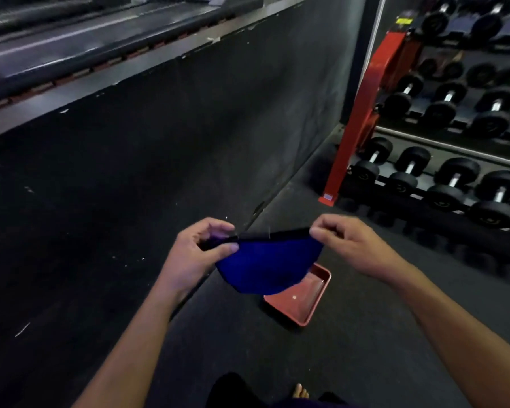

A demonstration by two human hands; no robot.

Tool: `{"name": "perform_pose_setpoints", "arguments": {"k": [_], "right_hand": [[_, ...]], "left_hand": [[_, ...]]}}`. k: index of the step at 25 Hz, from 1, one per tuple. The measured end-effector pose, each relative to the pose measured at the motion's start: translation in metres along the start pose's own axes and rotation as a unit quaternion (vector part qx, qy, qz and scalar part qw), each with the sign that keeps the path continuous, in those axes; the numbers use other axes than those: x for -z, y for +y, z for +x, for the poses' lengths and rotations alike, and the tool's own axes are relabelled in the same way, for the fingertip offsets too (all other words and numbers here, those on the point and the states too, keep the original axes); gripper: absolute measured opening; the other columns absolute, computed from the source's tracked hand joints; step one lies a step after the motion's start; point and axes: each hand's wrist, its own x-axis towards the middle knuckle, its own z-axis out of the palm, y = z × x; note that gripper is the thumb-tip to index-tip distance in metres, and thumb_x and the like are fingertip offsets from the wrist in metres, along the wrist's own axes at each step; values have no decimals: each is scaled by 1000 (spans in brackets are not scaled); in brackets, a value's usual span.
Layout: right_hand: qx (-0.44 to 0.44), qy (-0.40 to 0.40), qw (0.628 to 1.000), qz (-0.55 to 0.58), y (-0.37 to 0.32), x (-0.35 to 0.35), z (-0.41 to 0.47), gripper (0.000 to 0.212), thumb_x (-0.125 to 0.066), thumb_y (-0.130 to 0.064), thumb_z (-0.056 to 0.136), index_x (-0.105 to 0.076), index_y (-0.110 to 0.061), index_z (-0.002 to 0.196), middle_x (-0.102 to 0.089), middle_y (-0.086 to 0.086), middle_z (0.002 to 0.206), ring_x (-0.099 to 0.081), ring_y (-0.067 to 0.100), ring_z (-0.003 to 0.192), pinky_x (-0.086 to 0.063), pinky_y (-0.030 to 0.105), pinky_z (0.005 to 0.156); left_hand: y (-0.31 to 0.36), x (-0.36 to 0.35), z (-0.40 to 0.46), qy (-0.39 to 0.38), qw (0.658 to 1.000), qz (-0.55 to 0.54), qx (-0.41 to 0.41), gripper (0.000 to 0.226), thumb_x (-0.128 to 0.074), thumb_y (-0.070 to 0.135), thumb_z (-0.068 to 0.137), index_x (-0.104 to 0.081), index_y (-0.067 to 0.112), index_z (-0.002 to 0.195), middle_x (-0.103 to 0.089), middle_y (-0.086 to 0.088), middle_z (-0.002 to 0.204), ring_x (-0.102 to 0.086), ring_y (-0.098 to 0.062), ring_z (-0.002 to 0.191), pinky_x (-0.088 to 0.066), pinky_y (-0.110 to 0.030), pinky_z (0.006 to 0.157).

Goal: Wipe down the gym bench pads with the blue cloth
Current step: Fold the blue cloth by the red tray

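The blue cloth (265, 263) hangs stretched between both my hands, in front of me above the floor. My left hand (200, 248) pinches its left top corner. My right hand (345, 242) pinches its right top corner. The cloth sags down in a curve between them, its top edge pulled taut and dark. No bench pad shows in this view.
A red tray (306, 304) holding a little water lies on the dark rubber floor just below the cloth. A red-framed rack (362, 113) of black dumbbells (454, 178) fills the right side. A raised dark platform (130, 142) with a grey edge runs along the left. My bare foot (301, 391) shows at the bottom.
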Motion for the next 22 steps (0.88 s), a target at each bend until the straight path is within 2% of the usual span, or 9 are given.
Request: {"name": "perform_pose_setpoints", "arguments": {"k": [2,3,6,9,12,14,17,20,22], "right_hand": [[-57,74,982,165,-2,9,18,41,-52,-59,93,-60,-19,88,-57,-7,75,-58,-6,73,-46,9,65],[-121,98,963,218,1,3,20,41,-52,-61,91,-62,-21,88,-59,-5,77,-57,-10,73,-45,7,66],[-259,127,924,250,50,-40,2,35,-50,-49,99,-66,-27,120,-62,-13,124,-56,-8,103,-39,17,94],[-350,162,884,265,90,-49,-24,47,-49,-52,98,-58,-22,134,-53,-9,135,-49,7,122,-34,27,107],[-368,149,842,365,106,-33,-41,35,-64,-48,90,-68,-20,110,-73,4,111,-68,20,97,-51,35,84],[-355,71,840,405,111,-37,-51,48,-77,-41,77,-61,-23,119,-71,5,117,-68,25,99,-54,35,74],[-384,-43,844,372,121,-69,-73,81,-84,-26,64,-46,-28,136,-63,1,133,-64,27,116,-56,38,79],[-384,47,836,390,130,-90,-70,84,-83,-7,66,-45,-19,140,-61,4,135,-62,25,120,-52,44,97],[-393,103,824,395,125,-91,-56,65,-76,-1,77,-52,-20,135,-67,5,126,-68,23,107,-57,39,80]], "left_hand": [[8,1,19,-44,973,-226,17,59,-91,48,71,-71,26,122,-74,4,104,-69,-9,96,-57,-23,78],[3,-10,19,-96,946,-298,77,74,-92,49,68,-65,23,132,-74,-2,116,-70,-16,106,-59,-32,86],[-36,-69,-15,-245,882,-316,248,108,-101,46,49,-51,16,141,-68,-3,135,-63,-21,127,-47,-42,109],[-69,-114,-42,-237,894,-223,307,92,-96,31,66,-51,7,144,-70,-1,132,-64,-14,126,-49,-28,105],[-83,-123,-38,-140,890,-268,341,49,-76,20,85,-63,8,131,-75,-6,119,-72,-18,111,-58,-23,82],[-83,-124,-29,-104,880,-295,359,38,-71,20,92,-65,9,128,-75,-9,120,-72,-23,112,-59,-32,90],[-89,-122,-29,-85,868,-317,373,46,-76,20,87,-65,5,129,-73,-17,123,-69,-32,116,-50,-49,107],[-102,-106,-33,-143,858,-342,355,67,-83,7,77,-57,7,140,-66,-17,135,-63,-32,126,-51,-47,107],[-104,-95,-28,-175,857,-344,340,70,-77,-5,78,-54,8,143,-64,-15,139,-62,-28,129,-55,-38,101]]}}
